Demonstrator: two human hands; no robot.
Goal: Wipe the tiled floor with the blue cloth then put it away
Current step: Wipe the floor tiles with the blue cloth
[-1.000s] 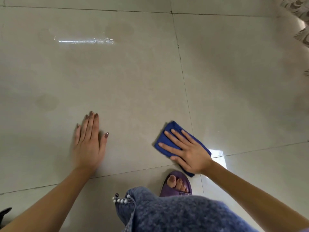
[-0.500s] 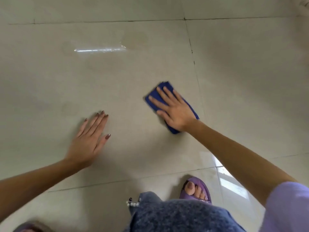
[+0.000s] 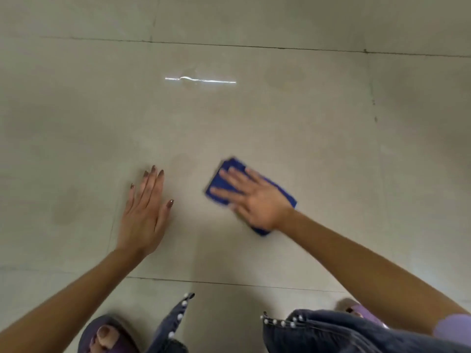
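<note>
wiping step, mid-stroke by the look of it. right hand [image 3: 257, 200] lies flat on the blue cloth [image 3: 224, 179], fingers [image 3: 229, 175] spread and pressing it down on the tiled floor [image 3: 280, 128]; not clenched round it, just palm-down on top. cloth is folded to a pad, sits on the big centre tile, most of it under the palm, blurred at its edges so likely moving.

left hand [image 3: 145, 212] is flat on the floor just beside, to the left, fingers straight and together, holding nothing, apart from the cloth. reads as a prop for body weight.

progress: partial at best. dull patches show left of the left hand and at upper right of the same tile, so my read is more passes needed. can't tell which areas are already wiped.

left to do: finish the floor, lift the cloth, put it away. no storage spot in view. sandalled feet [image 3: 107, 335] at the bottom edge.
</note>
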